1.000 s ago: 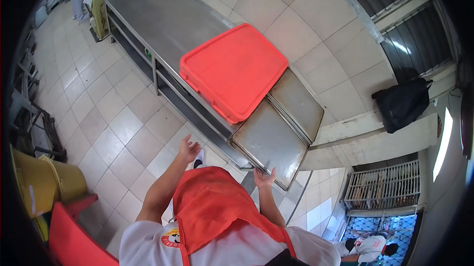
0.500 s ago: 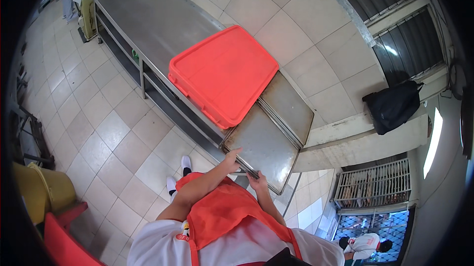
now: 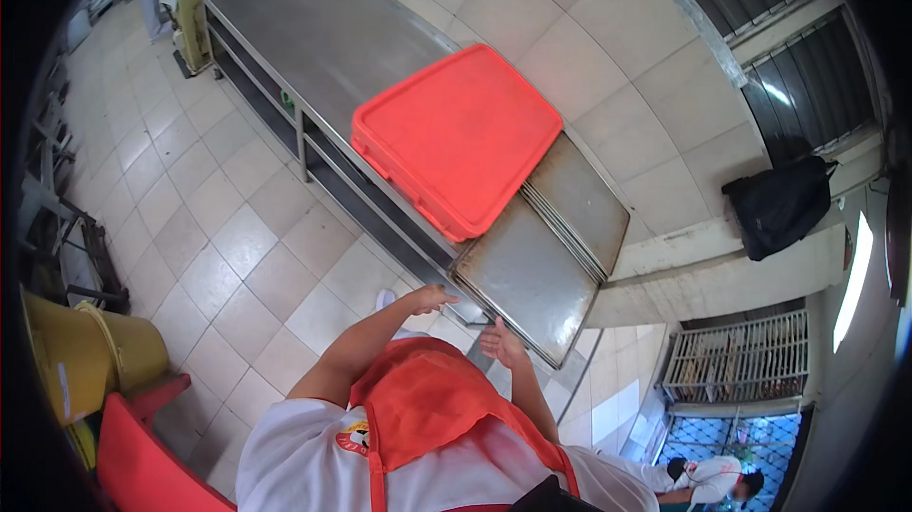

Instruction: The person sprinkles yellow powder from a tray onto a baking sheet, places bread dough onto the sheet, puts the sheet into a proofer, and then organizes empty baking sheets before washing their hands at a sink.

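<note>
A stack of flat metal baking trays point(image 3: 532, 284) lies at the near end of a steel table, its surface dull and browned along the edges. Just off the near edge of this stack, my left hand point(image 3: 430, 299) holds nothing, with a finger stretched toward the metal. My right hand point(image 3: 503, 345) is by the same edge, nearer the stack's right corner, fingers apart; whether its fingertips touch the metal I cannot tell. Beyond sits a red plastic crate or lid point(image 3: 461, 137), partly over the trays. More trays point(image 3: 581, 208) lie behind, against the wall.
The steel table point(image 3: 323, 28) runs to the far left, with a lower shelf. A black bag point(image 3: 779, 208) rests on a ledge at right. Yellow bins point(image 3: 123, 350) and a red chair-like object point(image 3: 157, 455) stand at left. Another person point(image 3: 712, 479) is at lower right.
Both hands have let go of the tray stack's near edge and drawn slightly back. The view has shifted, so table, crate and trays appear farther right.
</note>
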A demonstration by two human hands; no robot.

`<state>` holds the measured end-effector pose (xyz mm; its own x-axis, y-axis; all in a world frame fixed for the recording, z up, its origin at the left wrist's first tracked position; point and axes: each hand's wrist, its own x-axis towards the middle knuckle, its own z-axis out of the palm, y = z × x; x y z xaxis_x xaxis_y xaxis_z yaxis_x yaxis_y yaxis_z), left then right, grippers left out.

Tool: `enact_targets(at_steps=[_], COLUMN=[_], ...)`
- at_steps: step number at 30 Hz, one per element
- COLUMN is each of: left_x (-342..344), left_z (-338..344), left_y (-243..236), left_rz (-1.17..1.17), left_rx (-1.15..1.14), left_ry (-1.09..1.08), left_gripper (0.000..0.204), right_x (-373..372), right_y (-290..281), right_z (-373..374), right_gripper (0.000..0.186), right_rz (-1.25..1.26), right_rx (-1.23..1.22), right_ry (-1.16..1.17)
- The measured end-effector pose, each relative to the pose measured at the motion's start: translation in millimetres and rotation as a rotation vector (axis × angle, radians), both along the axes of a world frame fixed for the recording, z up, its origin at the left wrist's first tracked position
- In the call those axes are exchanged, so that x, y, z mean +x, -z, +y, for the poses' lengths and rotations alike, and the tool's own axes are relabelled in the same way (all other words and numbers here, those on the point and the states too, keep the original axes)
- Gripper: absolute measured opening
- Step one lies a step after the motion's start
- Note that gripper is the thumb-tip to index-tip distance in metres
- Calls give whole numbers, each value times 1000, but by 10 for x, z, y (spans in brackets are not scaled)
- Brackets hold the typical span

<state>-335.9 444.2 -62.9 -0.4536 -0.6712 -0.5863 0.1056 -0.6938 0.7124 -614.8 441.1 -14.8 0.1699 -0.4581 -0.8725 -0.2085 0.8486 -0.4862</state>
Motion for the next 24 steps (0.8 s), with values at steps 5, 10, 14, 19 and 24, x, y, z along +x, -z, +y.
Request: enact_targets(at_steps=[5,10,14,19,24], left_x=[774,1483,1710,1883,1907], left_z=[768,2092,2780,3478,4112], left_y=[590,1230,1332,1522,1723], left_rz=[27,-86,-53,-223,-311], left_rx=[228,496,587,716,911], left_ry=[-577,-864,-1169,-1424,-1694], left_gripper=[74,57,51,46,25], right_x=[525,1745,2509,3608,4977], right_y=[48,-400,-311,104,345], right_z=[-165,-210,-366,-577,-443], right_gripper=[37,55,60,43,55], right_rz=[-65,-280,-181,-158,-256], right_rx=[-288,-198,-193,-262,-407], right_ry=[-31,-506,-704,-856,-1017])
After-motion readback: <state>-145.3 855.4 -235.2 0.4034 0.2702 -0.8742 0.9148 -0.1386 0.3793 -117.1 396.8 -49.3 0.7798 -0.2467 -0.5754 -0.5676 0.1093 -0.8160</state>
